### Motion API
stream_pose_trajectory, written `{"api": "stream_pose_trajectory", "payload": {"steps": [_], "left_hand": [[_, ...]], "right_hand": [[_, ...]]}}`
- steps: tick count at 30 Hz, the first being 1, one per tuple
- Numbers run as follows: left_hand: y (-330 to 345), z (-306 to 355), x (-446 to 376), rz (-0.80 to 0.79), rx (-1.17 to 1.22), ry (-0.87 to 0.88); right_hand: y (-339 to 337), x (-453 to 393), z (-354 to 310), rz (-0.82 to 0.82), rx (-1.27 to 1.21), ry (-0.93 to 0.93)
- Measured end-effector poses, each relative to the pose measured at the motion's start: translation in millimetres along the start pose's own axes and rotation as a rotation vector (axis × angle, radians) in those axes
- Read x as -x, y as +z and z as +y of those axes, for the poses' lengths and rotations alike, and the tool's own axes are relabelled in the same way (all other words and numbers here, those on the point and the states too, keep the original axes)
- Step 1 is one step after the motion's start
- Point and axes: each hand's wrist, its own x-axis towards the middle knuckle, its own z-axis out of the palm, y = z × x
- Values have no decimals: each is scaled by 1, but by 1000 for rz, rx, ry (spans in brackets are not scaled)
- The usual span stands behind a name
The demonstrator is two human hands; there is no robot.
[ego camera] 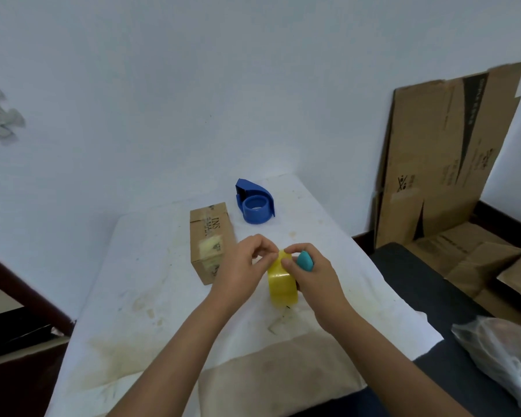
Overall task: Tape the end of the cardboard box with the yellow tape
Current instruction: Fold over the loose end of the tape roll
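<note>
- Head view: both hands meet over the middle of the bench (151,266), which is covered with a stained white cloth.
- Right hand (310,275): fingers are curled around the yellow tape roll (282,284), which stands on edge. A small teal object (305,260) is also tucked in this hand; what it is cannot be told.
- Left hand (244,260): thumb and forefinger are pinched together at the top of the roll. Whether they have the loose tape end cannot be told.
- Cardboard box (211,242): lies flat on the bench, just left of the left hand and apart from it. Printed letters and patches of tape show on its top face.
- Blue tape dispenser (254,203): sits on the bench behind the box, toward the wall, with no roll loaded in it.
- Flattened cardboard sheets (439,158): lean against the wall to the right of the bench, with more lying on the floor.
</note>
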Motion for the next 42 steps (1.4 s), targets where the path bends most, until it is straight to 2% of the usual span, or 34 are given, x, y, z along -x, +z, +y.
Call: {"api": "stream_pose_trajectory", "payload": {"steps": [4, 12, 17, 20, 24, 28, 30, 34, 42], "left_hand": [[3, -2, 5, 19, -121, 89], [2, -4, 17, 69, -109, 165], [-1, -1, 18, 34, -139, 219], [-3, -2, 11, 4, -92, 140], [-5, -5, 10, -29, 109, -21], [-1, -6, 12, -34, 192, -38], [1, -6, 12, -32, 211, -64], [3, -8, 12, -41, 280, -114], [3, -11, 17, -7, 443, -130]], "right_hand": [[-1, 0, -1, -28, 57, -2], [-2, 4, -2, 0, 88, 18], [-2, 8, -4, 14, 167, -25], [-3, 8, -4, -5, 233, -61], [-5, 3, -3, -28, 354, -177], [-14, -3, -8, 1, 492, -336], [-19, -7, -12, -18, 437, -352], [-20, -11, -16, -173, 303, -236], [-18, -15, -13, -99, 132, -175]]}}
